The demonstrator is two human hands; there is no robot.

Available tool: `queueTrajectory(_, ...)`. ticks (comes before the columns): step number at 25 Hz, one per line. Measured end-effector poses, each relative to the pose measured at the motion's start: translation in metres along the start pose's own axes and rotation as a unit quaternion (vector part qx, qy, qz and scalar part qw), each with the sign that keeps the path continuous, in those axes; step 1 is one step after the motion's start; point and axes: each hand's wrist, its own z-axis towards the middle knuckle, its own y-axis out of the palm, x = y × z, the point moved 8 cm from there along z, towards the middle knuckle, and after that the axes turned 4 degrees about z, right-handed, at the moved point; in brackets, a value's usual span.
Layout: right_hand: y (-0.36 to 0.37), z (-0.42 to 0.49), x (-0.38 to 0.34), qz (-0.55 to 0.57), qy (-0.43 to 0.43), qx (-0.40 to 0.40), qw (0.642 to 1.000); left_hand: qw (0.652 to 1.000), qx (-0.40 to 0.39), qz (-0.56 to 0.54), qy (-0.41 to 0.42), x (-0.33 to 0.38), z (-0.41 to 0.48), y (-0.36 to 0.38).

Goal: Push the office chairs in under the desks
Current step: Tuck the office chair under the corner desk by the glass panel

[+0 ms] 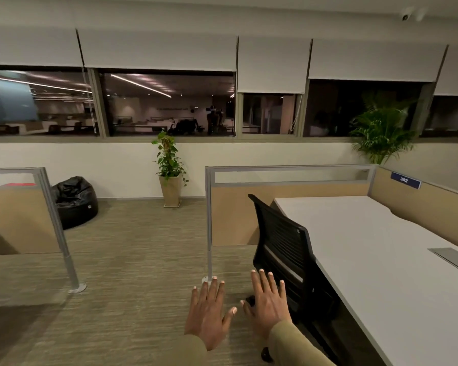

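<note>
A black mesh-backed office chair point(283, 249) stands against the left edge of a long white desk point(376, 254), its seat hidden under the desktop and its wheels showing near the floor. My left hand point(208, 313) hovers flat over the carpet, fingers spread, holding nothing. My right hand point(269, 302) is also flat with fingers apart, just left of the chair's back, not touching it as far as I can tell.
Beige partition panels point(236, 215) with a metal post point(209, 254) fence the desk. Another partition point(19, 220) stands at left. A black beanbag point(74, 202), a potted plant point(169, 167) and a larger plant point(384, 133) line the window wall. Carpet point(132, 260) stretches between.
</note>
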Motion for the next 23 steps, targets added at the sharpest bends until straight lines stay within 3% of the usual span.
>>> queueTrajectory(13, 0.040, 0.242, 0.058, -0.038, 0.022, -0.002, 0.999, 0.999, -0.021, -0.025, 0.025, -0.028, 0.257, 0.064)
queueTrajectory(23, 0.048, 0.428, 0.107, -0.048, 0.042, 0.022, 0.998, 0.993, -0.013, 0.010, 0.119, -0.023, 0.483, 0.081)
